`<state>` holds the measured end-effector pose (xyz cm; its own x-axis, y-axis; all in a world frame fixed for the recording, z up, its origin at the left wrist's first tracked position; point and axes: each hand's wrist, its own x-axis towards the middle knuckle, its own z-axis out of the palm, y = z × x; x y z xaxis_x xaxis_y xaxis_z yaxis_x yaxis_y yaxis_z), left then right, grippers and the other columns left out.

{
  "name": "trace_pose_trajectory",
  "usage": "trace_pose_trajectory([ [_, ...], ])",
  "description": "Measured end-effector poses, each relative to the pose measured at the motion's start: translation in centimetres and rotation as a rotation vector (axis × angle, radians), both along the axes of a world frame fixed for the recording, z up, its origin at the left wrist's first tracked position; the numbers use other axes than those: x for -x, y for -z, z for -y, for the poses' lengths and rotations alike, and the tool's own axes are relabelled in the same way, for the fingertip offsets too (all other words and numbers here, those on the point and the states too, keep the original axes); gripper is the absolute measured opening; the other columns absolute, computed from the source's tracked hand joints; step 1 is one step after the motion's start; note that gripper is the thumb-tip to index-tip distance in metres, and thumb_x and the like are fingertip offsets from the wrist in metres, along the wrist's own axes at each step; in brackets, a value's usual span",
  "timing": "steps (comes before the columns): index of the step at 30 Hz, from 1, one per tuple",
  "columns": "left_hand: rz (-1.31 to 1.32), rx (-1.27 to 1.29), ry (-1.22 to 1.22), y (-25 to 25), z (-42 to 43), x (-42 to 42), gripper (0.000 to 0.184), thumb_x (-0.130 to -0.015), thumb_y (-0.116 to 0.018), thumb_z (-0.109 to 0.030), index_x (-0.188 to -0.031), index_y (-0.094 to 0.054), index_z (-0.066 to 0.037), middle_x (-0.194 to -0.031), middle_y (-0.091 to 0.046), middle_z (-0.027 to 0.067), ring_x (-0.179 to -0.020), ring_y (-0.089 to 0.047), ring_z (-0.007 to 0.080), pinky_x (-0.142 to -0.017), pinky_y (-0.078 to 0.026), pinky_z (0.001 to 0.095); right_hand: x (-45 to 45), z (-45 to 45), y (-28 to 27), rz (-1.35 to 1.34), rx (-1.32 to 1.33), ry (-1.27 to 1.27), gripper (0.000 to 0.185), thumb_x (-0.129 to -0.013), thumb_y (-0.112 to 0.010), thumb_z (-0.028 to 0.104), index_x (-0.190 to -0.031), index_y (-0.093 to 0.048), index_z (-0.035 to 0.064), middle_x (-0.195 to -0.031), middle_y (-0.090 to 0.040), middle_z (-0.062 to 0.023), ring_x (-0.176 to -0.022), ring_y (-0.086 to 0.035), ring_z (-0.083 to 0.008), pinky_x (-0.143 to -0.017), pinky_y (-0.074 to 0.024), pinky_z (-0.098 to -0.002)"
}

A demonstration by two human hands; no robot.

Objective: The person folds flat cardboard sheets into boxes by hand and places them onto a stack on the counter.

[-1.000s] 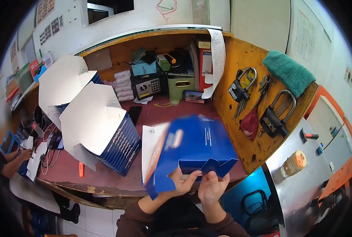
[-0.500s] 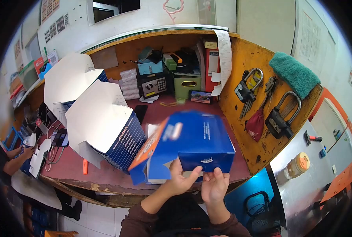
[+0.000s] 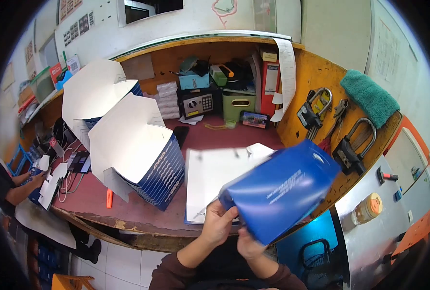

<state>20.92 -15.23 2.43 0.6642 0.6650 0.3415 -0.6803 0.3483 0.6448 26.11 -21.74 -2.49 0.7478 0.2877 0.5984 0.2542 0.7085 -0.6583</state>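
A blue cardboard box (image 3: pixel 280 191) with white print is held tilted over the front right of the desk, slightly blurred. My left hand (image 3: pixel 218 224) is closed on its near left corner, thumb on top. My right hand (image 3: pixel 250 244) grips the near bottom edge, its fingertips partly hidden behind the box. Beneath and left of the box lie flat white cardboard pieces (image 3: pixel 207 176) with a blue edge. Two open blue-and-white boxes stand to the left, the nearer box (image 3: pixel 159 169) in front of the farther box (image 3: pixel 96 99), their white flaps spread.
A small safe (image 3: pixel 198 104), a green bin (image 3: pixel 237 106) and a phone showing a picture (image 3: pixel 254 119) stand at the back. Padlocks (image 3: pixel 349 152) and a green towel (image 3: pixel 369 96) hang on the right partition. An orange marker (image 3: pixel 109 198) lies front left. Another person's arm (image 3: pixel 19 193) is at far left.
The blue box has swung right and turned, so its orange side no longer shows and the white cardboard beneath is uncovered. Both hands moved with it, the right hand lower. The view shifted slightly.
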Motion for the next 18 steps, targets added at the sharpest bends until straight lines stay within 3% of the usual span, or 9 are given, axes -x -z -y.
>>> trace_pose_trajectory([
  [2, -0.044, 0.06, 0.093, 0.6, -0.6, 0.6, 0.028, -0.081, -0.061, -0.015, -0.106, -0.056, -0.006, -0.104, -0.059, 0.0037, -0.097, -0.052, 0.0142, -0.087, -0.039, 0.0332, 0.7, -0.1, -0.4, -0.179, -0.252, -0.38, 0.069, -0.064, -0.067, -0.009, -0.123, -0.035, 0.006, -0.115, -0.046, -0.0096, -0.105, -0.047, -0.0214, -0.087, -0.0424, -0.0357],
  [4, -0.085, 0.305, 0.247, 1.0, -1.4, 0.8, 0.033, -0.081, -0.061, -0.023, -0.11, -0.053, -0.007, -0.109, -0.056, 0.0022, -0.104, -0.048, 0.0144, -0.092, -0.034, 0.0367, -0.7, 0.1, -0.2, -0.049, -0.095, -0.202, 0.068, -0.063, -0.067, -0.012, -0.12, -0.037, 0.0061, -0.112, -0.049, -0.0101, -0.099, -0.052, -0.0201, -0.083, -0.0456, -0.0329],
  [6, -0.103, 0.303, 0.253, 0.0, -1.2, 1.6, 0.041, -0.081, -0.06, -0.03, -0.114, -0.049, -0.009, -0.114, -0.052, 0.0012, -0.11, -0.043, 0.0146, -0.095, -0.029, 0.0387, -2.6, 1.0, 0.5, 0.326, 0.11, -0.117, 0.064, -0.063, -0.067, -0.012, -0.117, -0.037, 0.0044, -0.108, -0.051, -0.0107, -0.093, -0.055, -0.0196, -0.079, -0.0479, -0.0314],
  [8, -0.105, 0.276, 0.227, -0.6, -0.8, 2.3, 0.045, -0.08, -0.061, -0.031, -0.116, -0.047, -0.009, -0.116, -0.052, 0.0023, -0.11, -0.044, 0.0152, -0.095, -0.03, 0.0381, -1.5, 1.7, -1.4, 0.002, -0.034, -0.144, 0.041, -0.06, -0.073, -0.007, -0.097, -0.055, -0.0058, -0.096, -0.059, -0.0114, -0.085, -0.058, -0.0178, -0.077, -0.0468, -0.03],
  [10, -0.094, 0.281, 0.256, 0.0, -0.4, 2.0, 0.046, -0.08, -0.06, -0.032, -0.116, -0.047, -0.007, -0.116, -0.052, 0.003, -0.11, -0.044, 0.0162, -0.095, -0.032, 0.0379, 0.4, 1.1, -1.7, -0.186, -0.099, -0.2, 0.041, -0.063, -0.073, -0.003, -0.1, -0.055, -0.0041, -0.097, -0.058, -0.0116, -0.088, -0.057, -0.0186, -0.08, -0.0452, -0.0309],
  [14, -0.205, 0.393, 0.273, 0.4, -0.8, 2.1, 0.049, -0.084, -0.056, -0.033, -0.121, -0.042, -0.004, -0.116, -0.051, 0.007, -0.106, -0.048, 0.019, -0.093, -0.037, 0.0355, 0.3, 0.4, -0.7, 0.184, 0.146, -0.12, 0.034, -0.072, -0.067, 0.004, -0.103, -0.055, 0.0012, -0.102, -0.056, -0.0099, -0.095, -0.054, -0.0223, -0.083, -0.0417, -0.0345],
  [16, -0.165, 0.53, 0.29, -1.7, -0.8, 2.7, 0.05, -0.084, -0.054, -0.036, -0.12, -0.042, -0.003, -0.113, -0.053, 0.0085, -0.105, -0.049, 0.0194, -0.093, -0.037, 0.0346, -1.1, 0.2, 0.1, 0.583, 0.366, -0.103, 0.037, -0.07, -0.069, 0.002, -0.104, -0.054, 0.0011, -0.103, -0.055, -0.0093, -0.097, -0.052, -0.0211, -0.086, -0.0408, -0.0339],
  [17, -0.165, 0.564, 0.26, -1.2, -1.3, 3.1, 0.053, -0.081, -0.057, -0.038, -0.118, -0.043, -0.002, -0.109, -0.054, 0.0099, -0.104, -0.05, 0.0199, -0.091, -0.04, 0.0345, -1.5, 0.3, 0.2, 0.877, 0.525, 0.083, 0.03, -0.075, -0.066, 0.015, -0.1, -0.057, 0.0002, -0.102, -0.056, -0.0093, -0.095, -0.053, -0.0213, -0.083, -0.0424, -0.0351],
  [18, -0.161, 0.565, 0.256, -0.5, -2.2, 3.6, 0.053, -0.081, -0.057, -0.038, -0.118, -0.043, -0.002, -0.109, -0.054, 0.0099, -0.104, -0.05, 0.0199, -0.091, -0.04, 0.0345, -2.4, 0.7, 0.5, 0.881, 0.524, 0.079, 0.03, -0.075, -0.066, 0.015, -0.1, -0.057, 0.0002, -0.102, -0.056, -0.0093, -0.095, -0.053, -0.0213, -0.083, -0.0424, -0.0351],
])
